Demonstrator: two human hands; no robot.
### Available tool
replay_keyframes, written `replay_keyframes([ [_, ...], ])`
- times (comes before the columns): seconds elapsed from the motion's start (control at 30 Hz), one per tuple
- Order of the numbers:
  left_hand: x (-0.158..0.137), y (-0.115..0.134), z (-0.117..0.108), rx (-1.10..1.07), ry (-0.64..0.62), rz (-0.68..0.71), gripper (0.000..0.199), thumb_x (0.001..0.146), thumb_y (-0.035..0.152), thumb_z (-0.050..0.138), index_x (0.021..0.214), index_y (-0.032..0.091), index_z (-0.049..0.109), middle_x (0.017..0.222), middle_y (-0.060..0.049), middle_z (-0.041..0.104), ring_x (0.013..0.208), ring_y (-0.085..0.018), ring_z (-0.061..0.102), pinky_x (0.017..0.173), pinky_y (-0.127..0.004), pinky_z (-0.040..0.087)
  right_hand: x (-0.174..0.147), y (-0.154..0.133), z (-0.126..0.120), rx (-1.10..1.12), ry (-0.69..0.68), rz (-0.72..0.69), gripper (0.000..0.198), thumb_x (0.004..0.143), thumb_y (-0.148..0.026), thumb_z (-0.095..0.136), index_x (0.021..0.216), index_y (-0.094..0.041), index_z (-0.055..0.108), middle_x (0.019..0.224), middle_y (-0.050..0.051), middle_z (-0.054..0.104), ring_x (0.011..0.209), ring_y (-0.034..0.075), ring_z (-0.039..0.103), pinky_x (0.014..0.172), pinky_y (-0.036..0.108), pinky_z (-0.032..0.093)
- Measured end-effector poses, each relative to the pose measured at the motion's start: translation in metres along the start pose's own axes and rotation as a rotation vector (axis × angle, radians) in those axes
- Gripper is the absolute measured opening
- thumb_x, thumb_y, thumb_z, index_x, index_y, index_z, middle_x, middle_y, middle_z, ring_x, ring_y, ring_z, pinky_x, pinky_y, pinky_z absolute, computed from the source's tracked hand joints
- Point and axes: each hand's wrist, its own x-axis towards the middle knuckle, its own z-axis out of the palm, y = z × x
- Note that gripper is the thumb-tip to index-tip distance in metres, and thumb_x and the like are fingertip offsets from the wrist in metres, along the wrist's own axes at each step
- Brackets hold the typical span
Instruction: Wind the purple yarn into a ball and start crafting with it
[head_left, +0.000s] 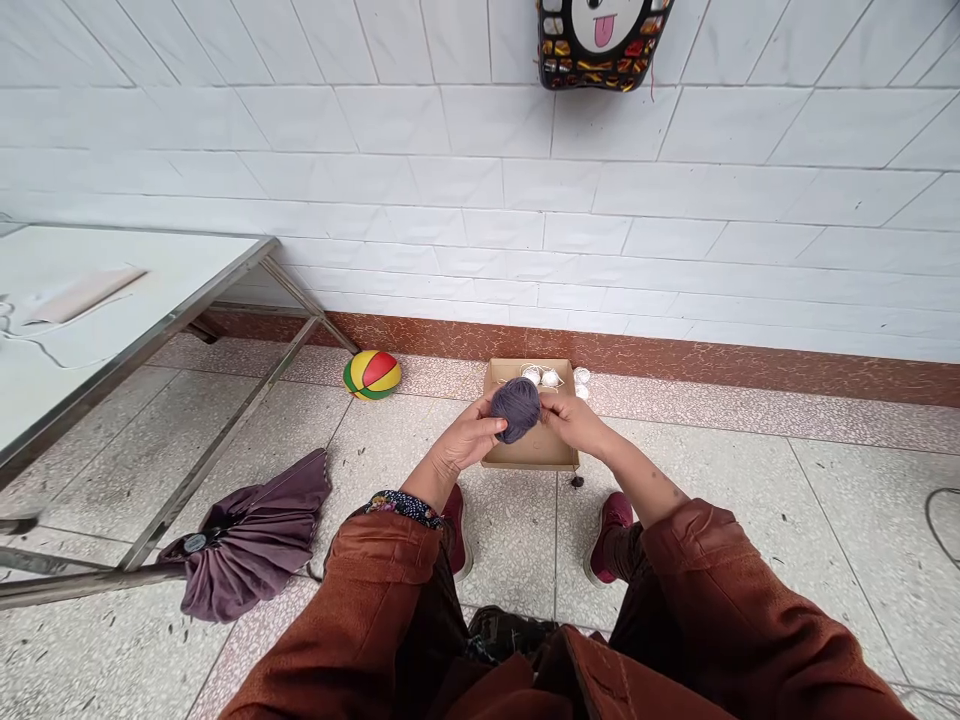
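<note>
A ball of dark purple-grey yarn (516,409) is held above an open cardboard box (525,459), the left hand (481,430) clamped on it with the thumb across its front. The right hand (564,416) is at the ball's other side, fingers bent; I cannot tell whether they pinch a strand. White balls (550,378) lie at the box's far end. Further left are a red, yellow and green ball (373,374) on the floor (517,530), a pleated purple cloth item (262,540) and a white tabletop (150,250).
</note>
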Motion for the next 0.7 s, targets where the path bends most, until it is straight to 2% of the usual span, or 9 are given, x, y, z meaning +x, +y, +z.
replay_keyframes([
  [0.2, 0.004, 0.000, -0.003, -0.020, 0.118, 0.056, 0.060, 0.069, 0.025, 0.084, 0.127, 0.022, 0.065, 0.130, -0.011, 0.066, 0.125, -0.028, 0.058, 0.111, -0.042, 0.040, -0.008, -0.011, -0.002, 0.015, -0.091, -0.086, 0.026, 0.098, -0.038, 0.054, 0.083, -0.019, 0.063, 0.071, 0.000, 0.059, 0.065, 0.014, 0.051, 0.064, 0.026, 0.042],
  [0.27, 0.006, -0.002, -0.003, 0.050, 0.156, 0.060, 0.058, 0.073, 0.030, 0.082, 0.128, 0.021, 0.064, 0.131, -0.012, 0.065, 0.125, -0.029, 0.057, 0.111, -0.043, 0.039, -0.011, -0.018, -0.006, 0.063, -0.129, -0.115, 0.027, 0.098, -0.042, 0.055, 0.090, -0.019, 0.067, 0.075, 0.000, 0.062, 0.068, 0.014, 0.053, 0.066, 0.026, 0.043],
  [0.37, 0.009, -0.006, -0.005, 0.295, 0.178, 0.054, 0.059, 0.079, 0.037, 0.076, 0.133, 0.020, 0.060, 0.136, -0.012, 0.062, 0.129, -0.030, 0.053, 0.114, -0.047, 0.036, -0.013, -0.027, -0.010, 0.152, -0.145, -0.154, 0.031, 0.098, -0.047, 0.055, 0.096, -0.019, 0.069, 0.084, 0.002, 0.067, 0.074, 0.014, 0.057, 0.071, 0.027, 0.046],
  [0.43, 0.009, -0.008, -0.005, 0.505, 0.140, 0.035, 0.062, 0.081, 0.038, 0.073, 0.138, 0.022, 0.057, 0.141, -0.012, 0.059, 0.133, -0.031, 0.049, 0.117, -0.049, 0.031, -0.012, -0.030, -0.012, 0.177, -0.094, -0.188, 0.031, 0.097, -0.047, 0.057, 0.096, -0.020, 0.070, 0.088, 0.003, 0.069, 0.078, 0.016, 0.060, 0.075, 0.029, 0.048],
  [0.53, 0.006, -0.007, -0.004, 0.710, 0.000, 0.011, 0.069, 0.079, 0.036, 0.073, 0.144, 0.024, 0.053, 0.148, -0.011, 0.053, 0.139, -0.033, 0.044, 0.120, -0.052, 0.024, -0.006, -0.027, -0.016, 0.166, 0.019, -0.223, 0.029, 0.096, -0.046, 0.059, 0.090, -0.021, 0.072, 0.089, 0.005, 0.070, 0.084, 0.018, 0.062, 0.081, 0.032, 0.048],
  [0.6, 0.004, -0.005, -0.002, 0.700, -0.108, -0.001, 0.075, 0.079, 0.035, 0.074, 0.148, 0.025, 0.048, 0.153, -0.011, 0.048, 0.141, -0.033, 0.041, 0.121, -0.053, 0.022, -0.002, -0.021, -0.017, 0.144, 0.093, -0.213, 0.027, 0.096, -0.044, 0.060, 0.088, -0.021, 0.072, 0.088, 0.004, 0.069, 0.085, 0.019, 0.062, 0.082, 0.033, 0.047],
  [0.7, 0.000, -0.002, 0.003, 0.486, -0.194, -0.024, 0.085, 0.078, 0.035, 0.074, 0.155, 0.028, 0.037, 0.153, -0.011, 0.048, 0.140, -0.034, 0.043, 0.118, -0.053, 0.027, 0.002, -0.011, -0.016, 0.106, 0.169, -0.149, 0.026, 0.094, -0.042, 0.060, 0.082, -0.021, 0.069, 0.083, 0.003, 0.066, 0.080, 0.018, 0.059, 0.078, 0.032, 0.044],
])
